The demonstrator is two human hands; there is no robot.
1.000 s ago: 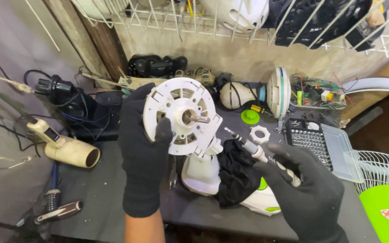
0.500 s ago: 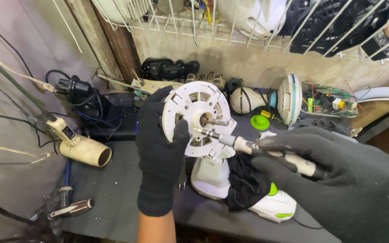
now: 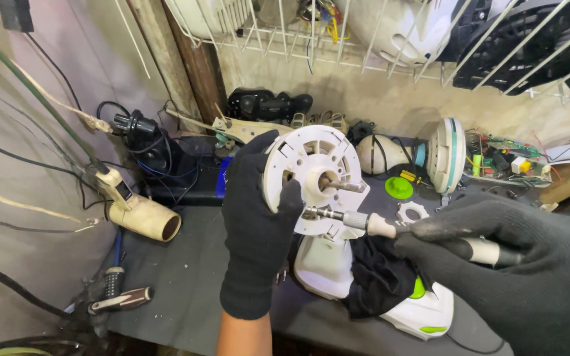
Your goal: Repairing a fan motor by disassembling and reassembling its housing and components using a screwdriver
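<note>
Workbench (image 3: 186,290) cluttered beneath wire rack (image 3: 311,39)

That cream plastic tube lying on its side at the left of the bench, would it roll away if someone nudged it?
Probably a little: the cream tube is round and lies on its side on the flat bench. The cable clip on its upper end would likely stop it soon. It looks hollow, so probably light.
</note>
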